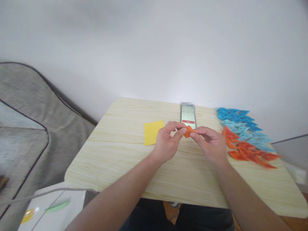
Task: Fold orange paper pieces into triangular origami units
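Observation:
A small folded orange paper piece (188, 131) is pinched between both hands above the middle of the light wooden table (115, 154). My left hand (167, 141) grips its left side with thumb and forefinger. From the right, my right hand (210, 142) pinches the other side with its fingertips. A yellow square of paper (152, 132) lies flat just left of my left hand. A phone (188, 116) with a lit screen lies right behind the hands.
Several folded blue paper pieces (240, 123) and orange paper pieces (247, 150) lie in rows at the table's right. A grey fabric seat (26, 128) stands left. A white cabinet (48, 208) with a cable is at lower left.

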`<state>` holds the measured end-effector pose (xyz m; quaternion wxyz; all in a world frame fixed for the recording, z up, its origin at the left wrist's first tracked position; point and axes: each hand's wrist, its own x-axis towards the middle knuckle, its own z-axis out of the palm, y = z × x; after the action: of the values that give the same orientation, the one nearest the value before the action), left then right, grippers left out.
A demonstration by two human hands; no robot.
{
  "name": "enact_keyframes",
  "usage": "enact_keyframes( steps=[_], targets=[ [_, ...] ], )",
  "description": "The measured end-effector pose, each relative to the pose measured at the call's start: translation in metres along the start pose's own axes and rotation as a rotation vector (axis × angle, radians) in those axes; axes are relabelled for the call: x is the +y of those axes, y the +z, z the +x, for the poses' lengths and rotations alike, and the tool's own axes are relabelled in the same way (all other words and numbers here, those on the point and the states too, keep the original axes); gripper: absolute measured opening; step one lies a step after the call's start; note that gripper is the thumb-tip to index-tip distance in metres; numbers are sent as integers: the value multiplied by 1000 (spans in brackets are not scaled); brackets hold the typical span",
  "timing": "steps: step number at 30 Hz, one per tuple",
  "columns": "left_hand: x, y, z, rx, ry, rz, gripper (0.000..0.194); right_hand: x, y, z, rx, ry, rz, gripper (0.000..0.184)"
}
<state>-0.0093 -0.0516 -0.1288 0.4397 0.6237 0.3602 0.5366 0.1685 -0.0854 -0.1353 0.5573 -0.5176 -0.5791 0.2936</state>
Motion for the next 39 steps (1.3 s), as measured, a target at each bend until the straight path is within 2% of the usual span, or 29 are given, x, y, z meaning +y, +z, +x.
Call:
enact_keyframes(
  steps=[4, 9, 16, 21, 26, 30, 39],
  targets=[
    [-1, -1, 1, 35, 7, 7, 12, 0, -1, 0, -1, 37, 53, 14],
    [-1, -1, 0, 50, 21, 14, 10, 2, 0, 2, 21, 9, 86, 12],
    [-1, 0, 1, 67, 7, 2, 10, -1, -1, 2, 7, 7, 40, 16],
    [0, -1, 2, 84, 15, 10, 9, -2, -2, 2, 12, 70, 114, 17],
    [4, -1, 1, 46, 124, 18, 10, 0, -3, 5, -20, 171, 300, 16],
    [4, 1, 0, 19, 166, -9, 11, 1, -3, 8, -16, 196, 368, 15],
    [4, 2, -5, -22, 97, -50, 24, 5, -3, 8, -6, 220, 361, 15]
  ],
)
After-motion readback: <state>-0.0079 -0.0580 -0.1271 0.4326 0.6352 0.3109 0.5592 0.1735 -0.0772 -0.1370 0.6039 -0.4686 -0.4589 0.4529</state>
